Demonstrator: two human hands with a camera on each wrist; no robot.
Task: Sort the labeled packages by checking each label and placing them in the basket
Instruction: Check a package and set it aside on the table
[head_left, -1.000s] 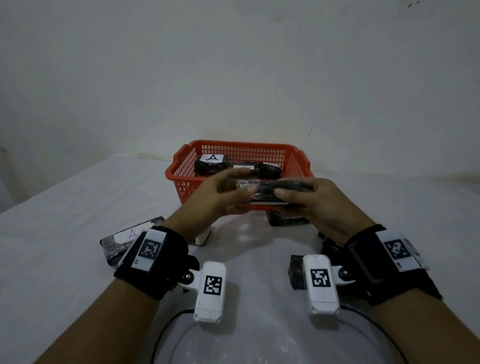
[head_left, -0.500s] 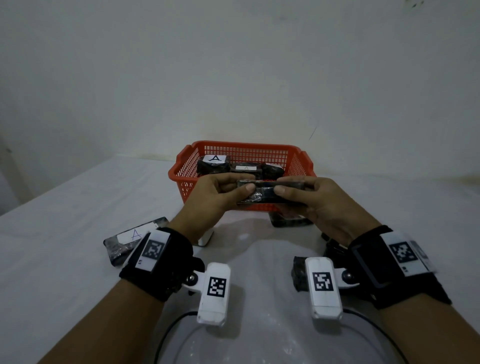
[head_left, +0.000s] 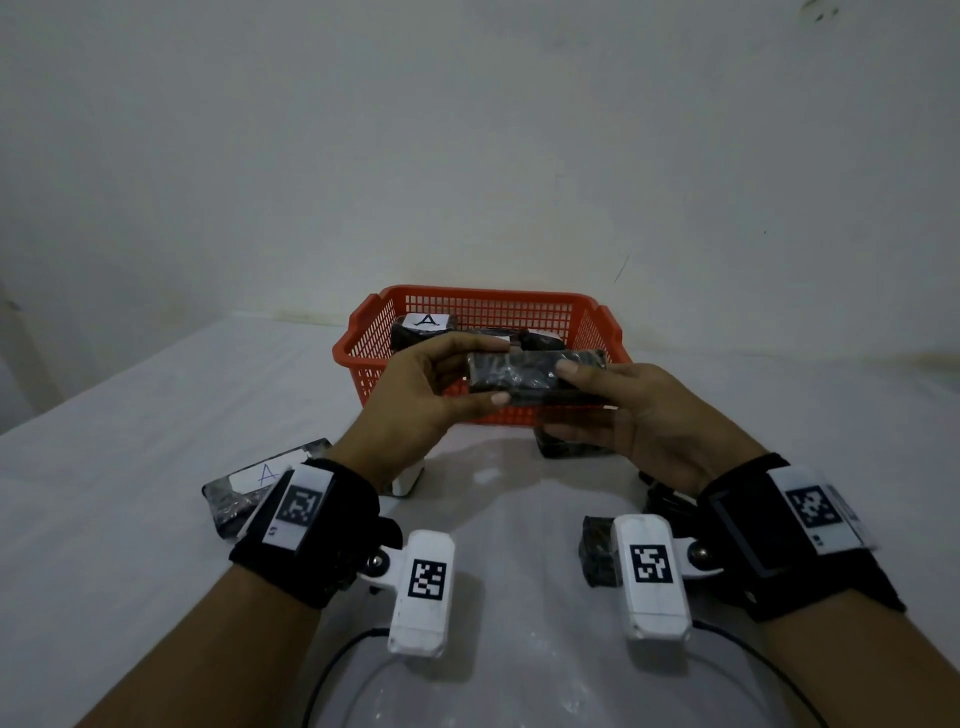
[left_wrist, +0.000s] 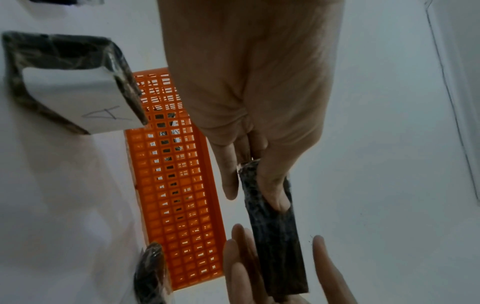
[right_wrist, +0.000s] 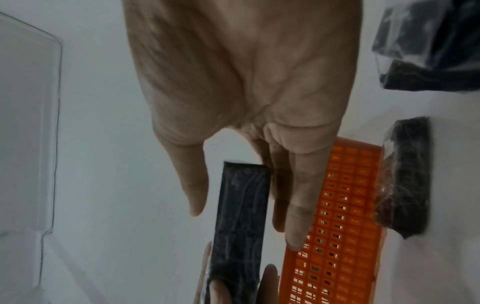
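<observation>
Head view: held in front of the orange basket (head_left: 483, 332), just above its near rim, a dark wrapped package (head_left: 535, 376), label side not visible. Left hand (head_left: 415, 400) gripping its left end, thumb underneath, fingers curled over the top; right hand (head_left: 649, 421) gripping the right end, thumb on top, remaining fingers below. Inside the basket, a package labelled A (head_left: 423, 327) at the left, others beside it mostly hidden behind the hands. Left of the basket on the white tabletop (head_left: 130, 415), another A-labelled package (head_left: 260, 483), partly covered by the left wristband; more dark packages near the basket's front, cut off by the right hand and wrist camera. Left wrist view: left hand (left_wrist: 249, 92) pinching the end of the held package (left_wrist: 272, 236) between thumb and fingers, right fingertips (left_wrist: 327, 263) meeting its far end; beside the basket wall (left_wrist: 176, 185), the A-labelled package (left_wrist: 78, 92). Right wrist view: right hand (right_wrist: 246, 82) curled round the package (right_wrist: 239, 216), thumb on one face, fingers on the other, in front of the basket (right_wrist: 337, 226); two dark packages at the frame's right edge, labels impossible to make out.
</observation>
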